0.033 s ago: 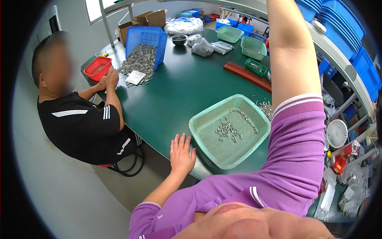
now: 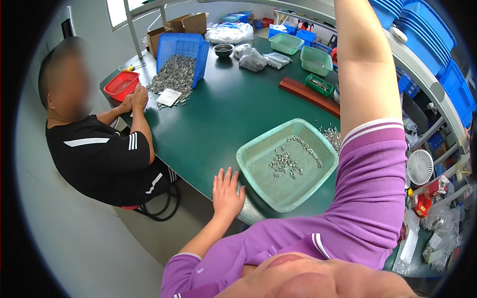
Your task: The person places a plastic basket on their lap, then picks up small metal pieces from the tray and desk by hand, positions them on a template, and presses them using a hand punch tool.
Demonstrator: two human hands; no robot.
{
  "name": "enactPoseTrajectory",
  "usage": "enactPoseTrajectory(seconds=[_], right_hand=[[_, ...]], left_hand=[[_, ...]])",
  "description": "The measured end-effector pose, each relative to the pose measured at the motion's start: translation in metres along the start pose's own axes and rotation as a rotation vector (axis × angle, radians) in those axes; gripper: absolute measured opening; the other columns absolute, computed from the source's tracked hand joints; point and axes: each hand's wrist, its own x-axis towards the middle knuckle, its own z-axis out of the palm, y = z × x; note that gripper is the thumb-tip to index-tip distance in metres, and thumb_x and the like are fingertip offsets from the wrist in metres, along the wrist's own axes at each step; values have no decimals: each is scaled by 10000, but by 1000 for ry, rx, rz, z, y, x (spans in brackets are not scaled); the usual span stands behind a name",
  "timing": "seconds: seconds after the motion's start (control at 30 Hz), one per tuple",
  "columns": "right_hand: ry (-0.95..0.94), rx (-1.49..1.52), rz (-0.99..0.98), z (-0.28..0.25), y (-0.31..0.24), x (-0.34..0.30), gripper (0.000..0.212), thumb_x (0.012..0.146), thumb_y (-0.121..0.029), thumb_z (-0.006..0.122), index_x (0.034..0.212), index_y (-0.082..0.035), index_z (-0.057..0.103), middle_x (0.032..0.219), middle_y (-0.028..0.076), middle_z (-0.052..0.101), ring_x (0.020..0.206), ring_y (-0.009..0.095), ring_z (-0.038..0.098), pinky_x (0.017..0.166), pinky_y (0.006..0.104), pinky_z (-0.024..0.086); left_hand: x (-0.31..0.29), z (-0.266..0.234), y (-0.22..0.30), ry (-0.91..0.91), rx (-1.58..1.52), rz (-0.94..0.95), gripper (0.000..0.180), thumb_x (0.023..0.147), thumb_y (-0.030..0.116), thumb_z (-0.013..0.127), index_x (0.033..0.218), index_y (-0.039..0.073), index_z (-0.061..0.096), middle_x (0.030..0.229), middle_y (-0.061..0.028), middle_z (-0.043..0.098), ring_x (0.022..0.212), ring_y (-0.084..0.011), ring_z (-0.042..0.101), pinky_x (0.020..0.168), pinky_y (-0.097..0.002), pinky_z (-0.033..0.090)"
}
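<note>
As the left hand (image 2: 228, 202) rests beside the basket (image 2: 278, 192), its fingers (image 2: 227, 180) lie outstretched, empty; the right hand's I cannot tell.

Green table (image 2: 208, 114), mint basket (image 2: 282, 191), dark bowl (image 2: 223, 53), metal parts (image 2: 331, 137)

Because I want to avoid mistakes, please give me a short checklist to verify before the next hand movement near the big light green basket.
1. Left hand holds nothing: ok, palm down at the table edge, fingers spread.
2. Right hand position: cannot tell; the right arm leaves the picture at the top.
3. Light green basket rests on the table: ok.
4. No small metal pieces outside it: not ok, a loose pile lies beside its right side.
5. Co-worker's hands away from it: ok, they are by the red tray.
</note>
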Motion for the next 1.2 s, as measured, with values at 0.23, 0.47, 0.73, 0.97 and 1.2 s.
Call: enactPoseTrajectory(seconds=[0.23,0.47,0.73,0.97,1.2], right_hand=[[17,401,130,-3,-26,9,354,763,-322,461,832,-25,640,936,198,593,914,323,561,819,387,425],[504,412,354,38,-5,21,247,729,-169,462,812,-7,629,809,213,599,849,362,563,772,400,438],[1172,593,59,-21,-25,-45,87,736,-142,543,795,-84,568,858,120,578,856,315,523,769,398,403],[856,174,-380,-27,-30,-128,109,678,-161,530,786,-153,550,757,25,522,821,199,516,760,353,377],[704,398,-197,-27,-34,-106,144,714,-115,492,803,-132,604,888,85,592,865,256,554,732,400,396]], left_hand=[[-2,-1,-7,16,-19,-2,437,759,237,553,1142,38,487,1267,-125,394,1218,-317,288,1018,-435,215],[-3,-4,-7,8,-20,17,425,757,230,554,1134,43,496,1260,-126,402,1212,-320,298,1015,-437,221],[0,3,-4,5,-34,30,402,762,218,543,1122,44,506,1259,-117,409,1217,-305,299,1016,-427,218],[2,5,-4,37,-33,31,391,759,211,538,1112,44,516,1252,-116,422,1215,-303,306,1020,-423,208],[-1,9,-5,51,-28,44,391,768,208,530,1130,65,500,1268,-97,414,1223,-276,306,1027,-405,206]])
